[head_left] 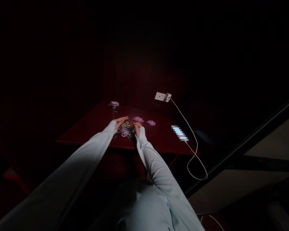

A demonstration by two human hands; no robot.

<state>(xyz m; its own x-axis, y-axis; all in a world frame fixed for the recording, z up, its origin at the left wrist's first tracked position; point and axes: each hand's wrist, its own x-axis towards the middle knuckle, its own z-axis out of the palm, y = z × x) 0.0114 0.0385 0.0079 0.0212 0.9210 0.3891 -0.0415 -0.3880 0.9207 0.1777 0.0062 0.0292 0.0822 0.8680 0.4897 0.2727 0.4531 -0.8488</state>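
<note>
A mixed heap of small coloured rings that look like hair ties lies near the table's front edge. My left hand is at the heap's back left, its fingers stretched out to the right, with no held thing visible. On the heap's right side, my right hand has its fingers curled together; whatever may be in them is too small and dark to make out. Just beyond my hands sits a pile of pink bands, with a smaller purple-pink pile to its right.
A lidded clear jar stands at the back left of the dark red table. Near the right edge lies a phone, its white cable hanging off the table and running up to a wall socket.
</note>
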